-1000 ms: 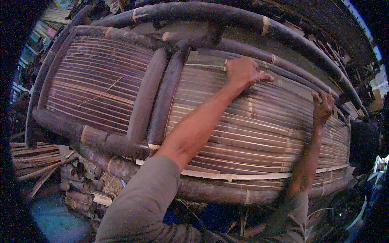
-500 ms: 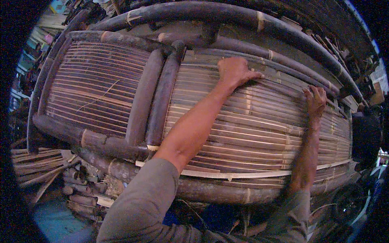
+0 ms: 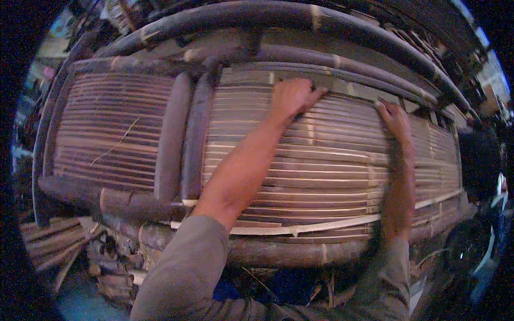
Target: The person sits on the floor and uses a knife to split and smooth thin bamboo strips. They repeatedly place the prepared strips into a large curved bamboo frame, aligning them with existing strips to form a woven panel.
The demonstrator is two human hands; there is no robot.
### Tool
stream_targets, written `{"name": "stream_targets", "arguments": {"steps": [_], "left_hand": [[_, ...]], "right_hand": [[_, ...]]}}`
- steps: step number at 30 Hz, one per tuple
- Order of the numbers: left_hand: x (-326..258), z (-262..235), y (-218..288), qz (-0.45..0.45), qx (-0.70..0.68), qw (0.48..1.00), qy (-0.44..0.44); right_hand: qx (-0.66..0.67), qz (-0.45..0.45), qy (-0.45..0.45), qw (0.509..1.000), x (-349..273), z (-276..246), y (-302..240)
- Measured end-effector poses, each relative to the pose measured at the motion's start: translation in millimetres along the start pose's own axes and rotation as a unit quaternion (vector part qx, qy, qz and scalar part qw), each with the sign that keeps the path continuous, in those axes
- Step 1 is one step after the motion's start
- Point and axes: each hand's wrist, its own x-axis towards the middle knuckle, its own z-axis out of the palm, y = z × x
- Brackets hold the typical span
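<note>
Has both arms, in grey-brown sleeves, stretched over a slatted panel of pale-edged bamboo strips, just right of a double pole. Has the left hand at the panel's far side, to the right of the double pole's far end, with fingers folded under and thumb sticking out to the right. Has the right hand on the same far side, well to the right of the double pole, bent downward at the fingers over the strips. Cannot tell for either hand whether pinching a strip or only pressing on it, with blur and knuckles in the way. Faces a long pale strip along the panel's near side, right of the double pole's near end. Has a second panel left of the double pole, with a thin loose strip slanting across it, and a thick curved rail beyond the double pole.
</note>
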Motion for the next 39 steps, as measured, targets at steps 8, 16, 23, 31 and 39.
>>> {"name": "stream_targets", "arguments": {"steps": [8, 16, 23, 31, 39], "left_hand": [[5, 4, 8, 0.009, 0.04, 0.999, 0.009], [11, 0, -4, 0.014, 0.095, 0.995, -0.02], [6, 1, 2, 0.017, 0.071, 0.997, -0.008], [2, -8, 5, 0.0, 0.071, 0.996, -0.056], [1, 8, 7, -0.008, 0.041, 0.999, -0.016]], "right_hand": [[-0.101, -0.044, 0.163, 0.98, 14, 19, 37], [-0.176, 0.06, 0.176, 0.967, 10, 17, 19], [-0.138, 0.091, 0.139, 0.976, 5, 12, 13], [-0.162, 0.064, 0.193, 0.966, 12, 29, 24], [-0.174, 0.069, 0.161, 0.969, 19, 32, 26]]}}
